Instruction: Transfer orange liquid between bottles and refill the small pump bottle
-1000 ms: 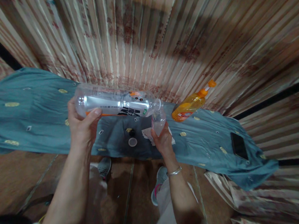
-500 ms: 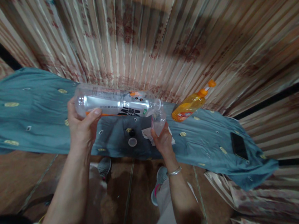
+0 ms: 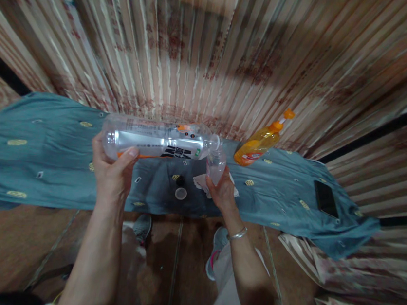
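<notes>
A large clear plastic bottle (image 3: 153, 139) with a silver label lies nearly level in the air, its base gripped by my left hand (image 3: 115, 167). Its neck points right and meets the top of a small clear bottle (image 3: 216, 166). My right hand (image 3: 224, 190) is closed around that small bottle, which stands slightly tilted. Whether liquid passes between the two cannot be made out. Below them on the cloth are a round translucent lid (image 3: 180, 193) and a small black cap (image 3: 180, 180). A white tissue (image 3: 202, 183) lies partly behind my right hand.
A pump bottle of orange liquid (image 3: 257, 146) stands at the back, right of my hands. Farther right lies a black phone (image 3: 325, 198). A teal patterned cloth (image 3: 59, 155) covers the narrow table. Pleated curtain (image 3: 200, 49) hangs right behind it.
</notes>
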A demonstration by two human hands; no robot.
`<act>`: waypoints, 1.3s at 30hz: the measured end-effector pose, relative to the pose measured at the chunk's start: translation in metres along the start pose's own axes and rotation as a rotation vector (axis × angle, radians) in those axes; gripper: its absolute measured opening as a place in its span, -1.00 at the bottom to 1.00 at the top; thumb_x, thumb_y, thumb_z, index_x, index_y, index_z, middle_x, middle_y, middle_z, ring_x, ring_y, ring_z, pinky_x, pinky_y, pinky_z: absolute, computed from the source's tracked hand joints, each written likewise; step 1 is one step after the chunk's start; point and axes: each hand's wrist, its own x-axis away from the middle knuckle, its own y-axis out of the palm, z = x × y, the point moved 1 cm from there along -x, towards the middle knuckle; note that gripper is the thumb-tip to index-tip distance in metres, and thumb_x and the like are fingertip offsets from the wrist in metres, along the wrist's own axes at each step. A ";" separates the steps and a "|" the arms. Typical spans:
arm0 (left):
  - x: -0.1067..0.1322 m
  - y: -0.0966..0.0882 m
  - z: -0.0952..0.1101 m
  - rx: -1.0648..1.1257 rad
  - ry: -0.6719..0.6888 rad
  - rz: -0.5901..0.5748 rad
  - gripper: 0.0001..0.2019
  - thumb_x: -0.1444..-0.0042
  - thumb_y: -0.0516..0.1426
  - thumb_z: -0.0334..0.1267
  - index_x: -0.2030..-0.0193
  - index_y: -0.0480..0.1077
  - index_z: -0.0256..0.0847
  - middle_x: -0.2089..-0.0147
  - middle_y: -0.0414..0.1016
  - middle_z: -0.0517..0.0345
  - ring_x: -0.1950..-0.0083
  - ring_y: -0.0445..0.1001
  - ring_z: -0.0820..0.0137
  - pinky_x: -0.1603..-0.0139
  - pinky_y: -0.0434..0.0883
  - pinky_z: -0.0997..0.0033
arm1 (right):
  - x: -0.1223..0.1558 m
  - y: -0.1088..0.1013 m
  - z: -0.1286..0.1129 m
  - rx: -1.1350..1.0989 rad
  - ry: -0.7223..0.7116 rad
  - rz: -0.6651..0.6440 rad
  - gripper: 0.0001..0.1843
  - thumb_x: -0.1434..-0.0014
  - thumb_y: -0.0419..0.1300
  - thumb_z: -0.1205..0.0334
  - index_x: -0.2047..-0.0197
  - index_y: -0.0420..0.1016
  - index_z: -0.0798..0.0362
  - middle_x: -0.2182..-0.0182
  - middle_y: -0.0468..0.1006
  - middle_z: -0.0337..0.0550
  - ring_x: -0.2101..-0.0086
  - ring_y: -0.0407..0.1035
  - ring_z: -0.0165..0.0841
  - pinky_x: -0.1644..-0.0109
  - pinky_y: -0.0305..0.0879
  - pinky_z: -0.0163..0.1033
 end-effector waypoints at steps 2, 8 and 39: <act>0.000 0.000 0.000 0.002 -0.002 0.015 -0.33 0.54 0.56 -0.28 0.15 0.50 -0.10 0.30 0.56 0.32 0.36 0.47 0.51 0.40 0.49 0.57 | 0.000 0.000 -0.001 0.002 0.008 -0.005 -0.26 -0.24 0.22 0.06 -0.40 0.17 0.16 -0.08 0.62 0.35 -0.01 0.58 0.09 -0.10 0.51 0.34; 0.000 -0.001 0.000 0.005 0.001 0.000 -0.32 0.55 0.57 -0.26 0.15 0.51 -0.09 0.29 0.56 0.33 0.32 0.50 0.50 0.37 0.48 0.58 | -0.001 -0.003 -0.007 0.011 0.017 -0.010 -0.27 -0.24 0.20 0.08 -0.36 0.20 0.30 -0.08 0.59 0.47 -0.02 0.58 0.13 -0.12 0.50 0.33; 0.000 -0.001 0.002 -0.051 0.021 -0.003 -0.35 0.52 0.57 -0.16 0.18 0.50 -0.09 0.27 0.52 0.33 0.33 0.44 0.53 0.34 0.45 0.56 | -0.001 -0.001 -0.004 0.016 0.001 -0.022 -0.27 -0.24 0.24 0.12 -0.40 0.18 0.16 -0.10 0.62 0.34 -0.04 0.58 0.05 -0.13 0.50 0.22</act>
